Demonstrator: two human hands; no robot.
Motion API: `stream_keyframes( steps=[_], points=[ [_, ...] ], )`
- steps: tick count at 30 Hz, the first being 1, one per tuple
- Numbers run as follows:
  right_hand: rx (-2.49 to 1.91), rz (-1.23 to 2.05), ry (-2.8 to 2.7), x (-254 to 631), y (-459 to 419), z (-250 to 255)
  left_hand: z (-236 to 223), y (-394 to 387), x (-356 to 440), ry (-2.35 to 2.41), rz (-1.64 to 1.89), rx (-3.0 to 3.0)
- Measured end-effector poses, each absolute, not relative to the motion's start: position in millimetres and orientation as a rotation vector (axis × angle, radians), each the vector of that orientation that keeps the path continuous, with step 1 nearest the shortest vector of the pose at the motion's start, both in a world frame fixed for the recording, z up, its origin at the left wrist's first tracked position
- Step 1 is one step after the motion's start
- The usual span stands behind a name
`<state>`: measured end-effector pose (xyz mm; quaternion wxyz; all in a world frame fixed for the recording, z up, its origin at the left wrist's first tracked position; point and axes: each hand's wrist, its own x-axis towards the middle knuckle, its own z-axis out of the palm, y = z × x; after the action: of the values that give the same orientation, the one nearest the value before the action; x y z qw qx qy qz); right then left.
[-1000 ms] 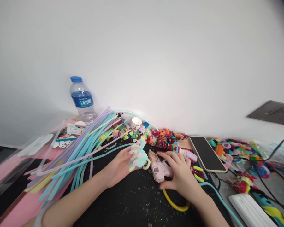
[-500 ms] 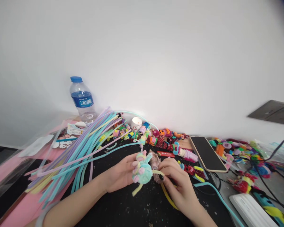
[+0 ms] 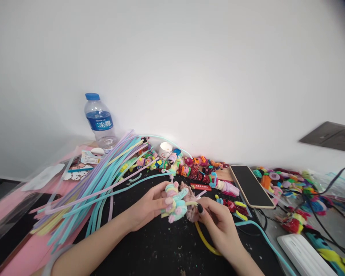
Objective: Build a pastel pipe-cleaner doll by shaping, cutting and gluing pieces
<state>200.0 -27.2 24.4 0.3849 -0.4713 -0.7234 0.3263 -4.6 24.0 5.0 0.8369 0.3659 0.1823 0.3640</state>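
A small pipe-cleaner doll (image 3: 176,205) in pastel blue, pink and yellow is gripped between the thumb and fingers of my left hand (image 3: 152,207). From its right side a pale yellow pipe-cleaner end (image 3: 192,204) sticks out, and my right hand (image 3: 218,222) pinches that end between thumb and forefinger. Just behind the doll lies a fuzzy brownish-pink piece (image 3: 191,211), partly covered by the doll and my right fingers. A darker yellow pipe cleaner (image 3: 205,241) curves over the black mat (image 3: 161,253) beneath my right hand.
Loose pastel pipe cleaners (image 3: 103,191) spread at left before a water bottle (image 3: 100,120). Finished colourful figures (image 3: 195,172) line the wall beside a paper cup (image 3: 165,150). On the right are a phone (image 3: 252,186), a white box-shaped device (image 3: 301,253) and black cables (image 3: 316,211).
The doll has turned in my left hand, its lower part swinging up to the right. My left thumb now lies across its front. My right hand has shifted slightly and its fingers have curled.
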Motion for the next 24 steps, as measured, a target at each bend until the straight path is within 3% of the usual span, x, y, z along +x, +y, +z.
stream_keyframes(
  steps=[17, 24],
  points=[
    [-1.257, 0.367, -2.068, 196.6, -30.9, 20.4, 5.3, 20.7, -5.6, 0.12, 0.6, 0.607],
    [-1.199, 0.409, -2.113, 194.8, -34.2, 23.9, 4.3, 19.9, -6.1, 0.192, 0.574, 0.678]
  ],
)
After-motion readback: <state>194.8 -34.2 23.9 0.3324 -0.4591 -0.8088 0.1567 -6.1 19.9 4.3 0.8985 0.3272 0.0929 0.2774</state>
